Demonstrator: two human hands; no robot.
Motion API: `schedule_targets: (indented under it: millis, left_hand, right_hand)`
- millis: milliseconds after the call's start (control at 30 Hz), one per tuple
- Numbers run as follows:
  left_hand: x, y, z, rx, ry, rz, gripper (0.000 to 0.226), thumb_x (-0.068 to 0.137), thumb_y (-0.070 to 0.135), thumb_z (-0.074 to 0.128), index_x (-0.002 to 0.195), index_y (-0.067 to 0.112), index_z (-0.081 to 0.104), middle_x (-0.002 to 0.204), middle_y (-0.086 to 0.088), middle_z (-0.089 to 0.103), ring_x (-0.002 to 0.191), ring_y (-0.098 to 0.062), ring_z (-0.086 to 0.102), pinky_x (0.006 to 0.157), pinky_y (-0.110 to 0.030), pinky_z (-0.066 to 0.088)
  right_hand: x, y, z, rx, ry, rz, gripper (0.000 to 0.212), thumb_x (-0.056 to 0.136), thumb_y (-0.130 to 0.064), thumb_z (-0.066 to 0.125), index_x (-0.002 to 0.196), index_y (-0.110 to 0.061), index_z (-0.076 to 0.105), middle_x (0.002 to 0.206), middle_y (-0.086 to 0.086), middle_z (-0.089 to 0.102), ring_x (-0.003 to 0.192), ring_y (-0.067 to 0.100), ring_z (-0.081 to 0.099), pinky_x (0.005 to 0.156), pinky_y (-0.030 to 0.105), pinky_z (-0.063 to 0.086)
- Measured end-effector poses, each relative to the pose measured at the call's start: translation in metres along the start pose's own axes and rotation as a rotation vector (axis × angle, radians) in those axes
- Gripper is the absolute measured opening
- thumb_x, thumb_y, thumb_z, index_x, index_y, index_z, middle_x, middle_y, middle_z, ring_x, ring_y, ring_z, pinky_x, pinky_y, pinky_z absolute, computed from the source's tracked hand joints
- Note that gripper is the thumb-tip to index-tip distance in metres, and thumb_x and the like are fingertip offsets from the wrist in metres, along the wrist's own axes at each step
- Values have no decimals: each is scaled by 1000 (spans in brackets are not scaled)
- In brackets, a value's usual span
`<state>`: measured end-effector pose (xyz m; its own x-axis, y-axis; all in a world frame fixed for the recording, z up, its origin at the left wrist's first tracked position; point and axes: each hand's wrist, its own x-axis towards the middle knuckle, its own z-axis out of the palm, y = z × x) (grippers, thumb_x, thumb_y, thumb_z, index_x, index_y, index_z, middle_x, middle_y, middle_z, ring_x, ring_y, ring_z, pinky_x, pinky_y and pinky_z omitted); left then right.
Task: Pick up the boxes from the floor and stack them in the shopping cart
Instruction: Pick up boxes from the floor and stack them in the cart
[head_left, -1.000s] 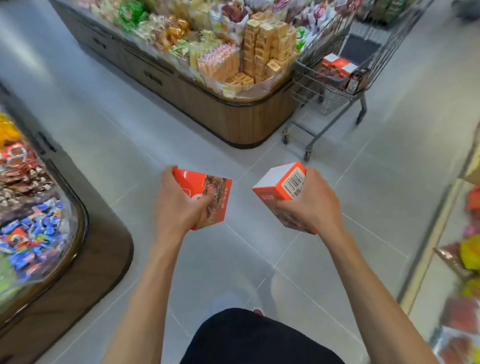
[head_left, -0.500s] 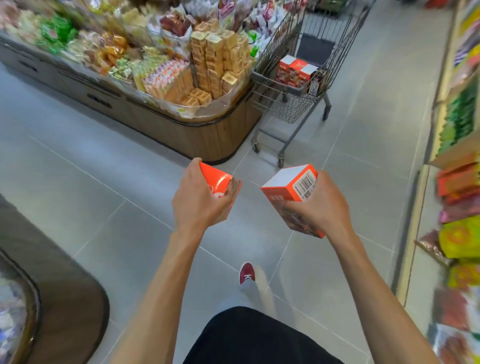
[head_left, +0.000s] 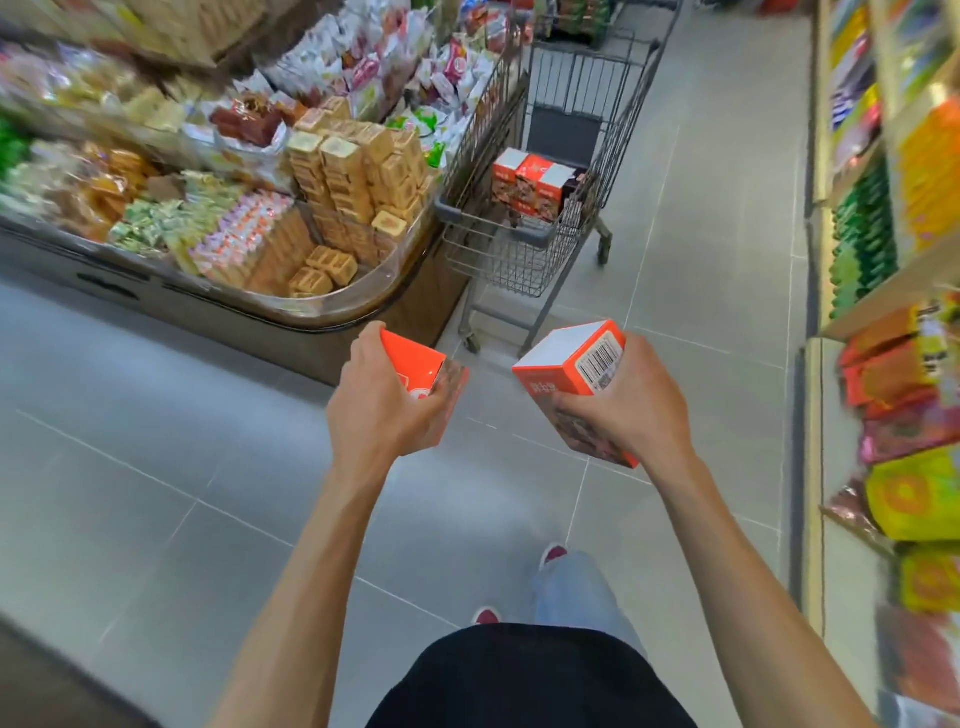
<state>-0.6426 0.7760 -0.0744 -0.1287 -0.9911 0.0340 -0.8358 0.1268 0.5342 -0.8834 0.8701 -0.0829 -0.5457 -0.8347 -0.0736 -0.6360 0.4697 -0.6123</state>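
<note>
Several boxes (head_left: 527, 184) already in cart (head_left: 519, 249); my left hand (head_left: 382, 402) grips left box (head_left: 418, 364), right hand (head_left: 631, 402) grips right box (head_left: 569, 369), both unstacked.

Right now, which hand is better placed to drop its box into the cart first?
Probably the right hand, gripping the barcoded box: open floor runs from it to the shopping cart. The left hand, gripping the other box, has the corner of the snack display just ahead of it.

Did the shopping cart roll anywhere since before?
No. The shopping cart stays beside the rounded end of the snack display, as before; the view just came nearer.
</note>
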Motion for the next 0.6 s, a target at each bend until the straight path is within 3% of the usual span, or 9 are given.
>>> schedule_targets:
  millis: [333,600]
  left_hand:
    - [152,83,67,0,-22,4,98,70,58,78,146,21,28,137,0,49,119,-26,55,88,-45,48]
    - [251,132,102,30,20,-26,99,68,64,75,144,21,28,133,-3,51,115,-28,56,86,-46,52]
  right_hand:
    - [168,34,-17,-65,-35,41,84,54,-71,77,116,-24,45,107,-2,59,99,22,61,80,37,50]
    - [298,39,-35,-79,-67,20,89,50,-80,71,114,-24,46,107,-2,61,99,24,62,83,42,52]
